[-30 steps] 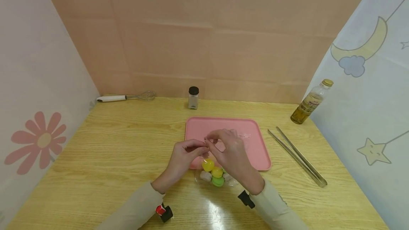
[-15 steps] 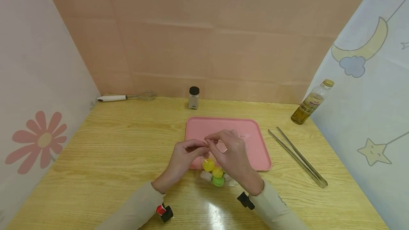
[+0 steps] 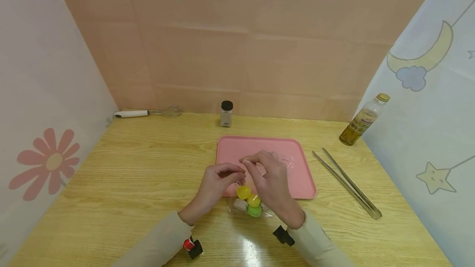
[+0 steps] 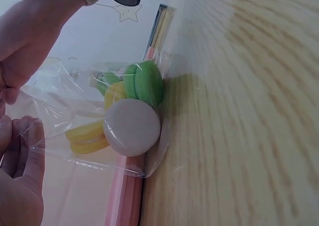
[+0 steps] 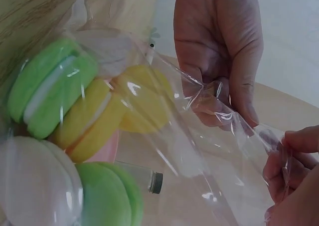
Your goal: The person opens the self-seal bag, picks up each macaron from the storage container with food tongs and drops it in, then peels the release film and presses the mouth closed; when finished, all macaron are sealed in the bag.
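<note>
A clear plastic bag of macarons sits at the pink tray's near edge. Inside it are yellow macarons, green macarons and pale whitish macarons. My left hand pinches the bag's upper edge between thumb and fingers. On the other side, my right hand pinches the film too, with its fingertips a little beyond the left ones. Between the hands the plastic is stretched and creased, as the right wrist view shows. In the head view my right hand hides part of the bag.
The pink tray lies just beyond the bag. Metal tongs are to its right, and an amber-filled bottle stands behind them. A small black-capped jar and a whisk lie along the back wall.
The fingertips of my two hands have drawn slightly apart at the bag's edge. Both hands keep their pinch, and the bag stays in nearly the same place.
</note>
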Demonstrator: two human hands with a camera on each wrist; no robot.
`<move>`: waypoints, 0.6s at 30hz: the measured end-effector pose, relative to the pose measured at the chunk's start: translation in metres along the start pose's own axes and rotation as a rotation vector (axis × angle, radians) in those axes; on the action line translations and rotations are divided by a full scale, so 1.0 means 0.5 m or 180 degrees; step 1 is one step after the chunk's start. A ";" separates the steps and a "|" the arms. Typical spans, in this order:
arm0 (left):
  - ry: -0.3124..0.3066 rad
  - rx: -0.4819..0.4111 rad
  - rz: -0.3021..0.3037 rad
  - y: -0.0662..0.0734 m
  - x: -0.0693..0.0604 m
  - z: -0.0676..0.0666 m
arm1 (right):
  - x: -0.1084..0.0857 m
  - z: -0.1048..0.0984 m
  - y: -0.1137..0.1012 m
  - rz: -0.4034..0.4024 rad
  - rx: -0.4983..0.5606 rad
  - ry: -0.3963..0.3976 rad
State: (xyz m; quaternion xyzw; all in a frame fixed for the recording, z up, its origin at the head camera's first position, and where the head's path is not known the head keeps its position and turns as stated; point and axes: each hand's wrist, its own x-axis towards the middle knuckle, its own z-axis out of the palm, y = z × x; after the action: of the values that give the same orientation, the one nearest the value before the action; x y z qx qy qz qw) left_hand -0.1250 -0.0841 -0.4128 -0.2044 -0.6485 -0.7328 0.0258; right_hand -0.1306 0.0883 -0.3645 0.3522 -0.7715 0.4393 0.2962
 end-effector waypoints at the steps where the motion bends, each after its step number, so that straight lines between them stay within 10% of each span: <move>1: 0.0003 0.0005 0.0002 0.000 0.000 0.000 | 0.000 0.001 -0.001 0.0005 0.0007 0.0003; 18: 0.0014 0.0002 0.0086 0.010 -0.001 0.001 | -0.004 0.014 -0.006 0.0005 -0.0065 0.0367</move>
State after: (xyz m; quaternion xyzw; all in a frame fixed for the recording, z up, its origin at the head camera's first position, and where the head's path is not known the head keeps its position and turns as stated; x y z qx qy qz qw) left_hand -0.1229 -0.0843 -0.4083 -0.2116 -0.6459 -0.7326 0.0373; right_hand -0.1283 0.0817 -0.3676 0.3226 -0.7579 0.4512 0.3434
